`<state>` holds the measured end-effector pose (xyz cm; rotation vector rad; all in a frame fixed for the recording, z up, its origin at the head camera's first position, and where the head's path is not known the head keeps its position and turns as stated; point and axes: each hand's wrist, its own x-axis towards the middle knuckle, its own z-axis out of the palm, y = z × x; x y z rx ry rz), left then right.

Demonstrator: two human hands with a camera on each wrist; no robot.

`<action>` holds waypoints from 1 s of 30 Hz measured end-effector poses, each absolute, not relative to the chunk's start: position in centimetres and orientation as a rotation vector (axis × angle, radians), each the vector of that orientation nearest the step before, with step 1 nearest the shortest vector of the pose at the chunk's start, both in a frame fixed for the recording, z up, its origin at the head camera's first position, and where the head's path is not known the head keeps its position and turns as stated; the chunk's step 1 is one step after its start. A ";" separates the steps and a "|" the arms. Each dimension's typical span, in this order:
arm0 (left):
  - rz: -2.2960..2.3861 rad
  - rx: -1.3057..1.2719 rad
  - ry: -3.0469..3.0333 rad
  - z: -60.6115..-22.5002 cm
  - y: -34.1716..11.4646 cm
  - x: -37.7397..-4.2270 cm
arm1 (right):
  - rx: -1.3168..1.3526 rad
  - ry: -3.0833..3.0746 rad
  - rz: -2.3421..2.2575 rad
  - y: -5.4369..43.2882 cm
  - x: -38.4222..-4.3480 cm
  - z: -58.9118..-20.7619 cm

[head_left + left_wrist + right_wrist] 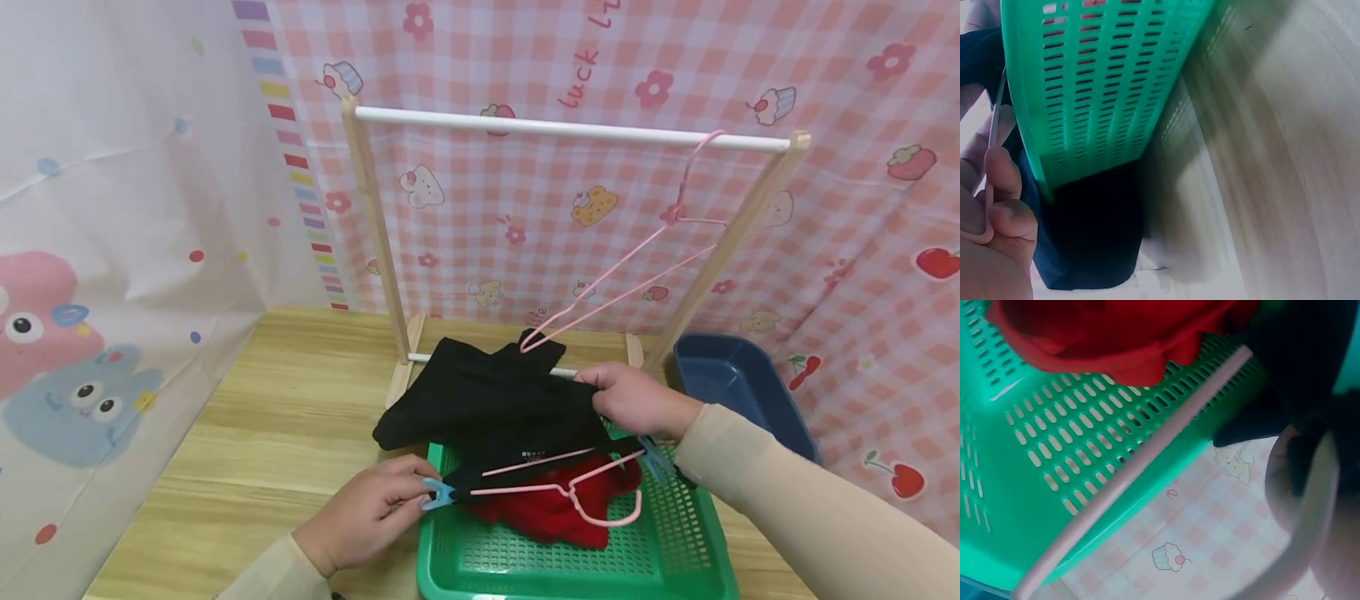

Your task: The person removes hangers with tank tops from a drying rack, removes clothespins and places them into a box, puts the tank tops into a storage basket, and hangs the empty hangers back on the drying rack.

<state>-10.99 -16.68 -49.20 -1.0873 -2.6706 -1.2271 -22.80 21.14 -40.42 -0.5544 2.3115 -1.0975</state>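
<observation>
A pair of black shorts (495, 396) lies spread over the green basket and the rack's foot. A pink hanger (517, 490) lies along its near edge, hook toward me. At the hanger's left end, my left hand (367, 510) pinches a light-blue clothespin (439, 493). Another blue clothespin (655, 460) sits at the right end, under my right wrist. My right hand (637, 402) grips the right side of the black cloth, its fingertips partly hidden. In the left wrist view, curled fingers (1007, 219) lie by a pink hanger end. Red cloth (555, 508) is beneath the hanger.
The green basket (442, 575) stands on the wooden table (247, 433). Behind it rises a rack with a white rail (570, 129), where an empty pink hanger (622, 262) hangs at the right. A dark blue tub (738, 383) sits at the back right.
</observation>
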 end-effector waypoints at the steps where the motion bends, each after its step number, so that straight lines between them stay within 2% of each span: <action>1: -1.233 -1.083 -2.672 -49.2 -16.6 -11.0 | -0.561 2.295 -1.111 21.3 -22.8 -40.4; 14: -1.158 -1.122 -2.667 -49.4 -15.7 -11.1 | -0.462 2.353 -1.032 20.8 -23.4 -41.8; 23: -1.122 -1.124 -2.674 -49.4 -15.5 -12.2 | -0.608 2.413 -0.737 19.7 -24.2 -42.9; 30: -1.118 -1.084 -2.724 -49.4 -15.9 -13.1 | -0.648 2.475 -0.726 19.4 -24.6 -42.6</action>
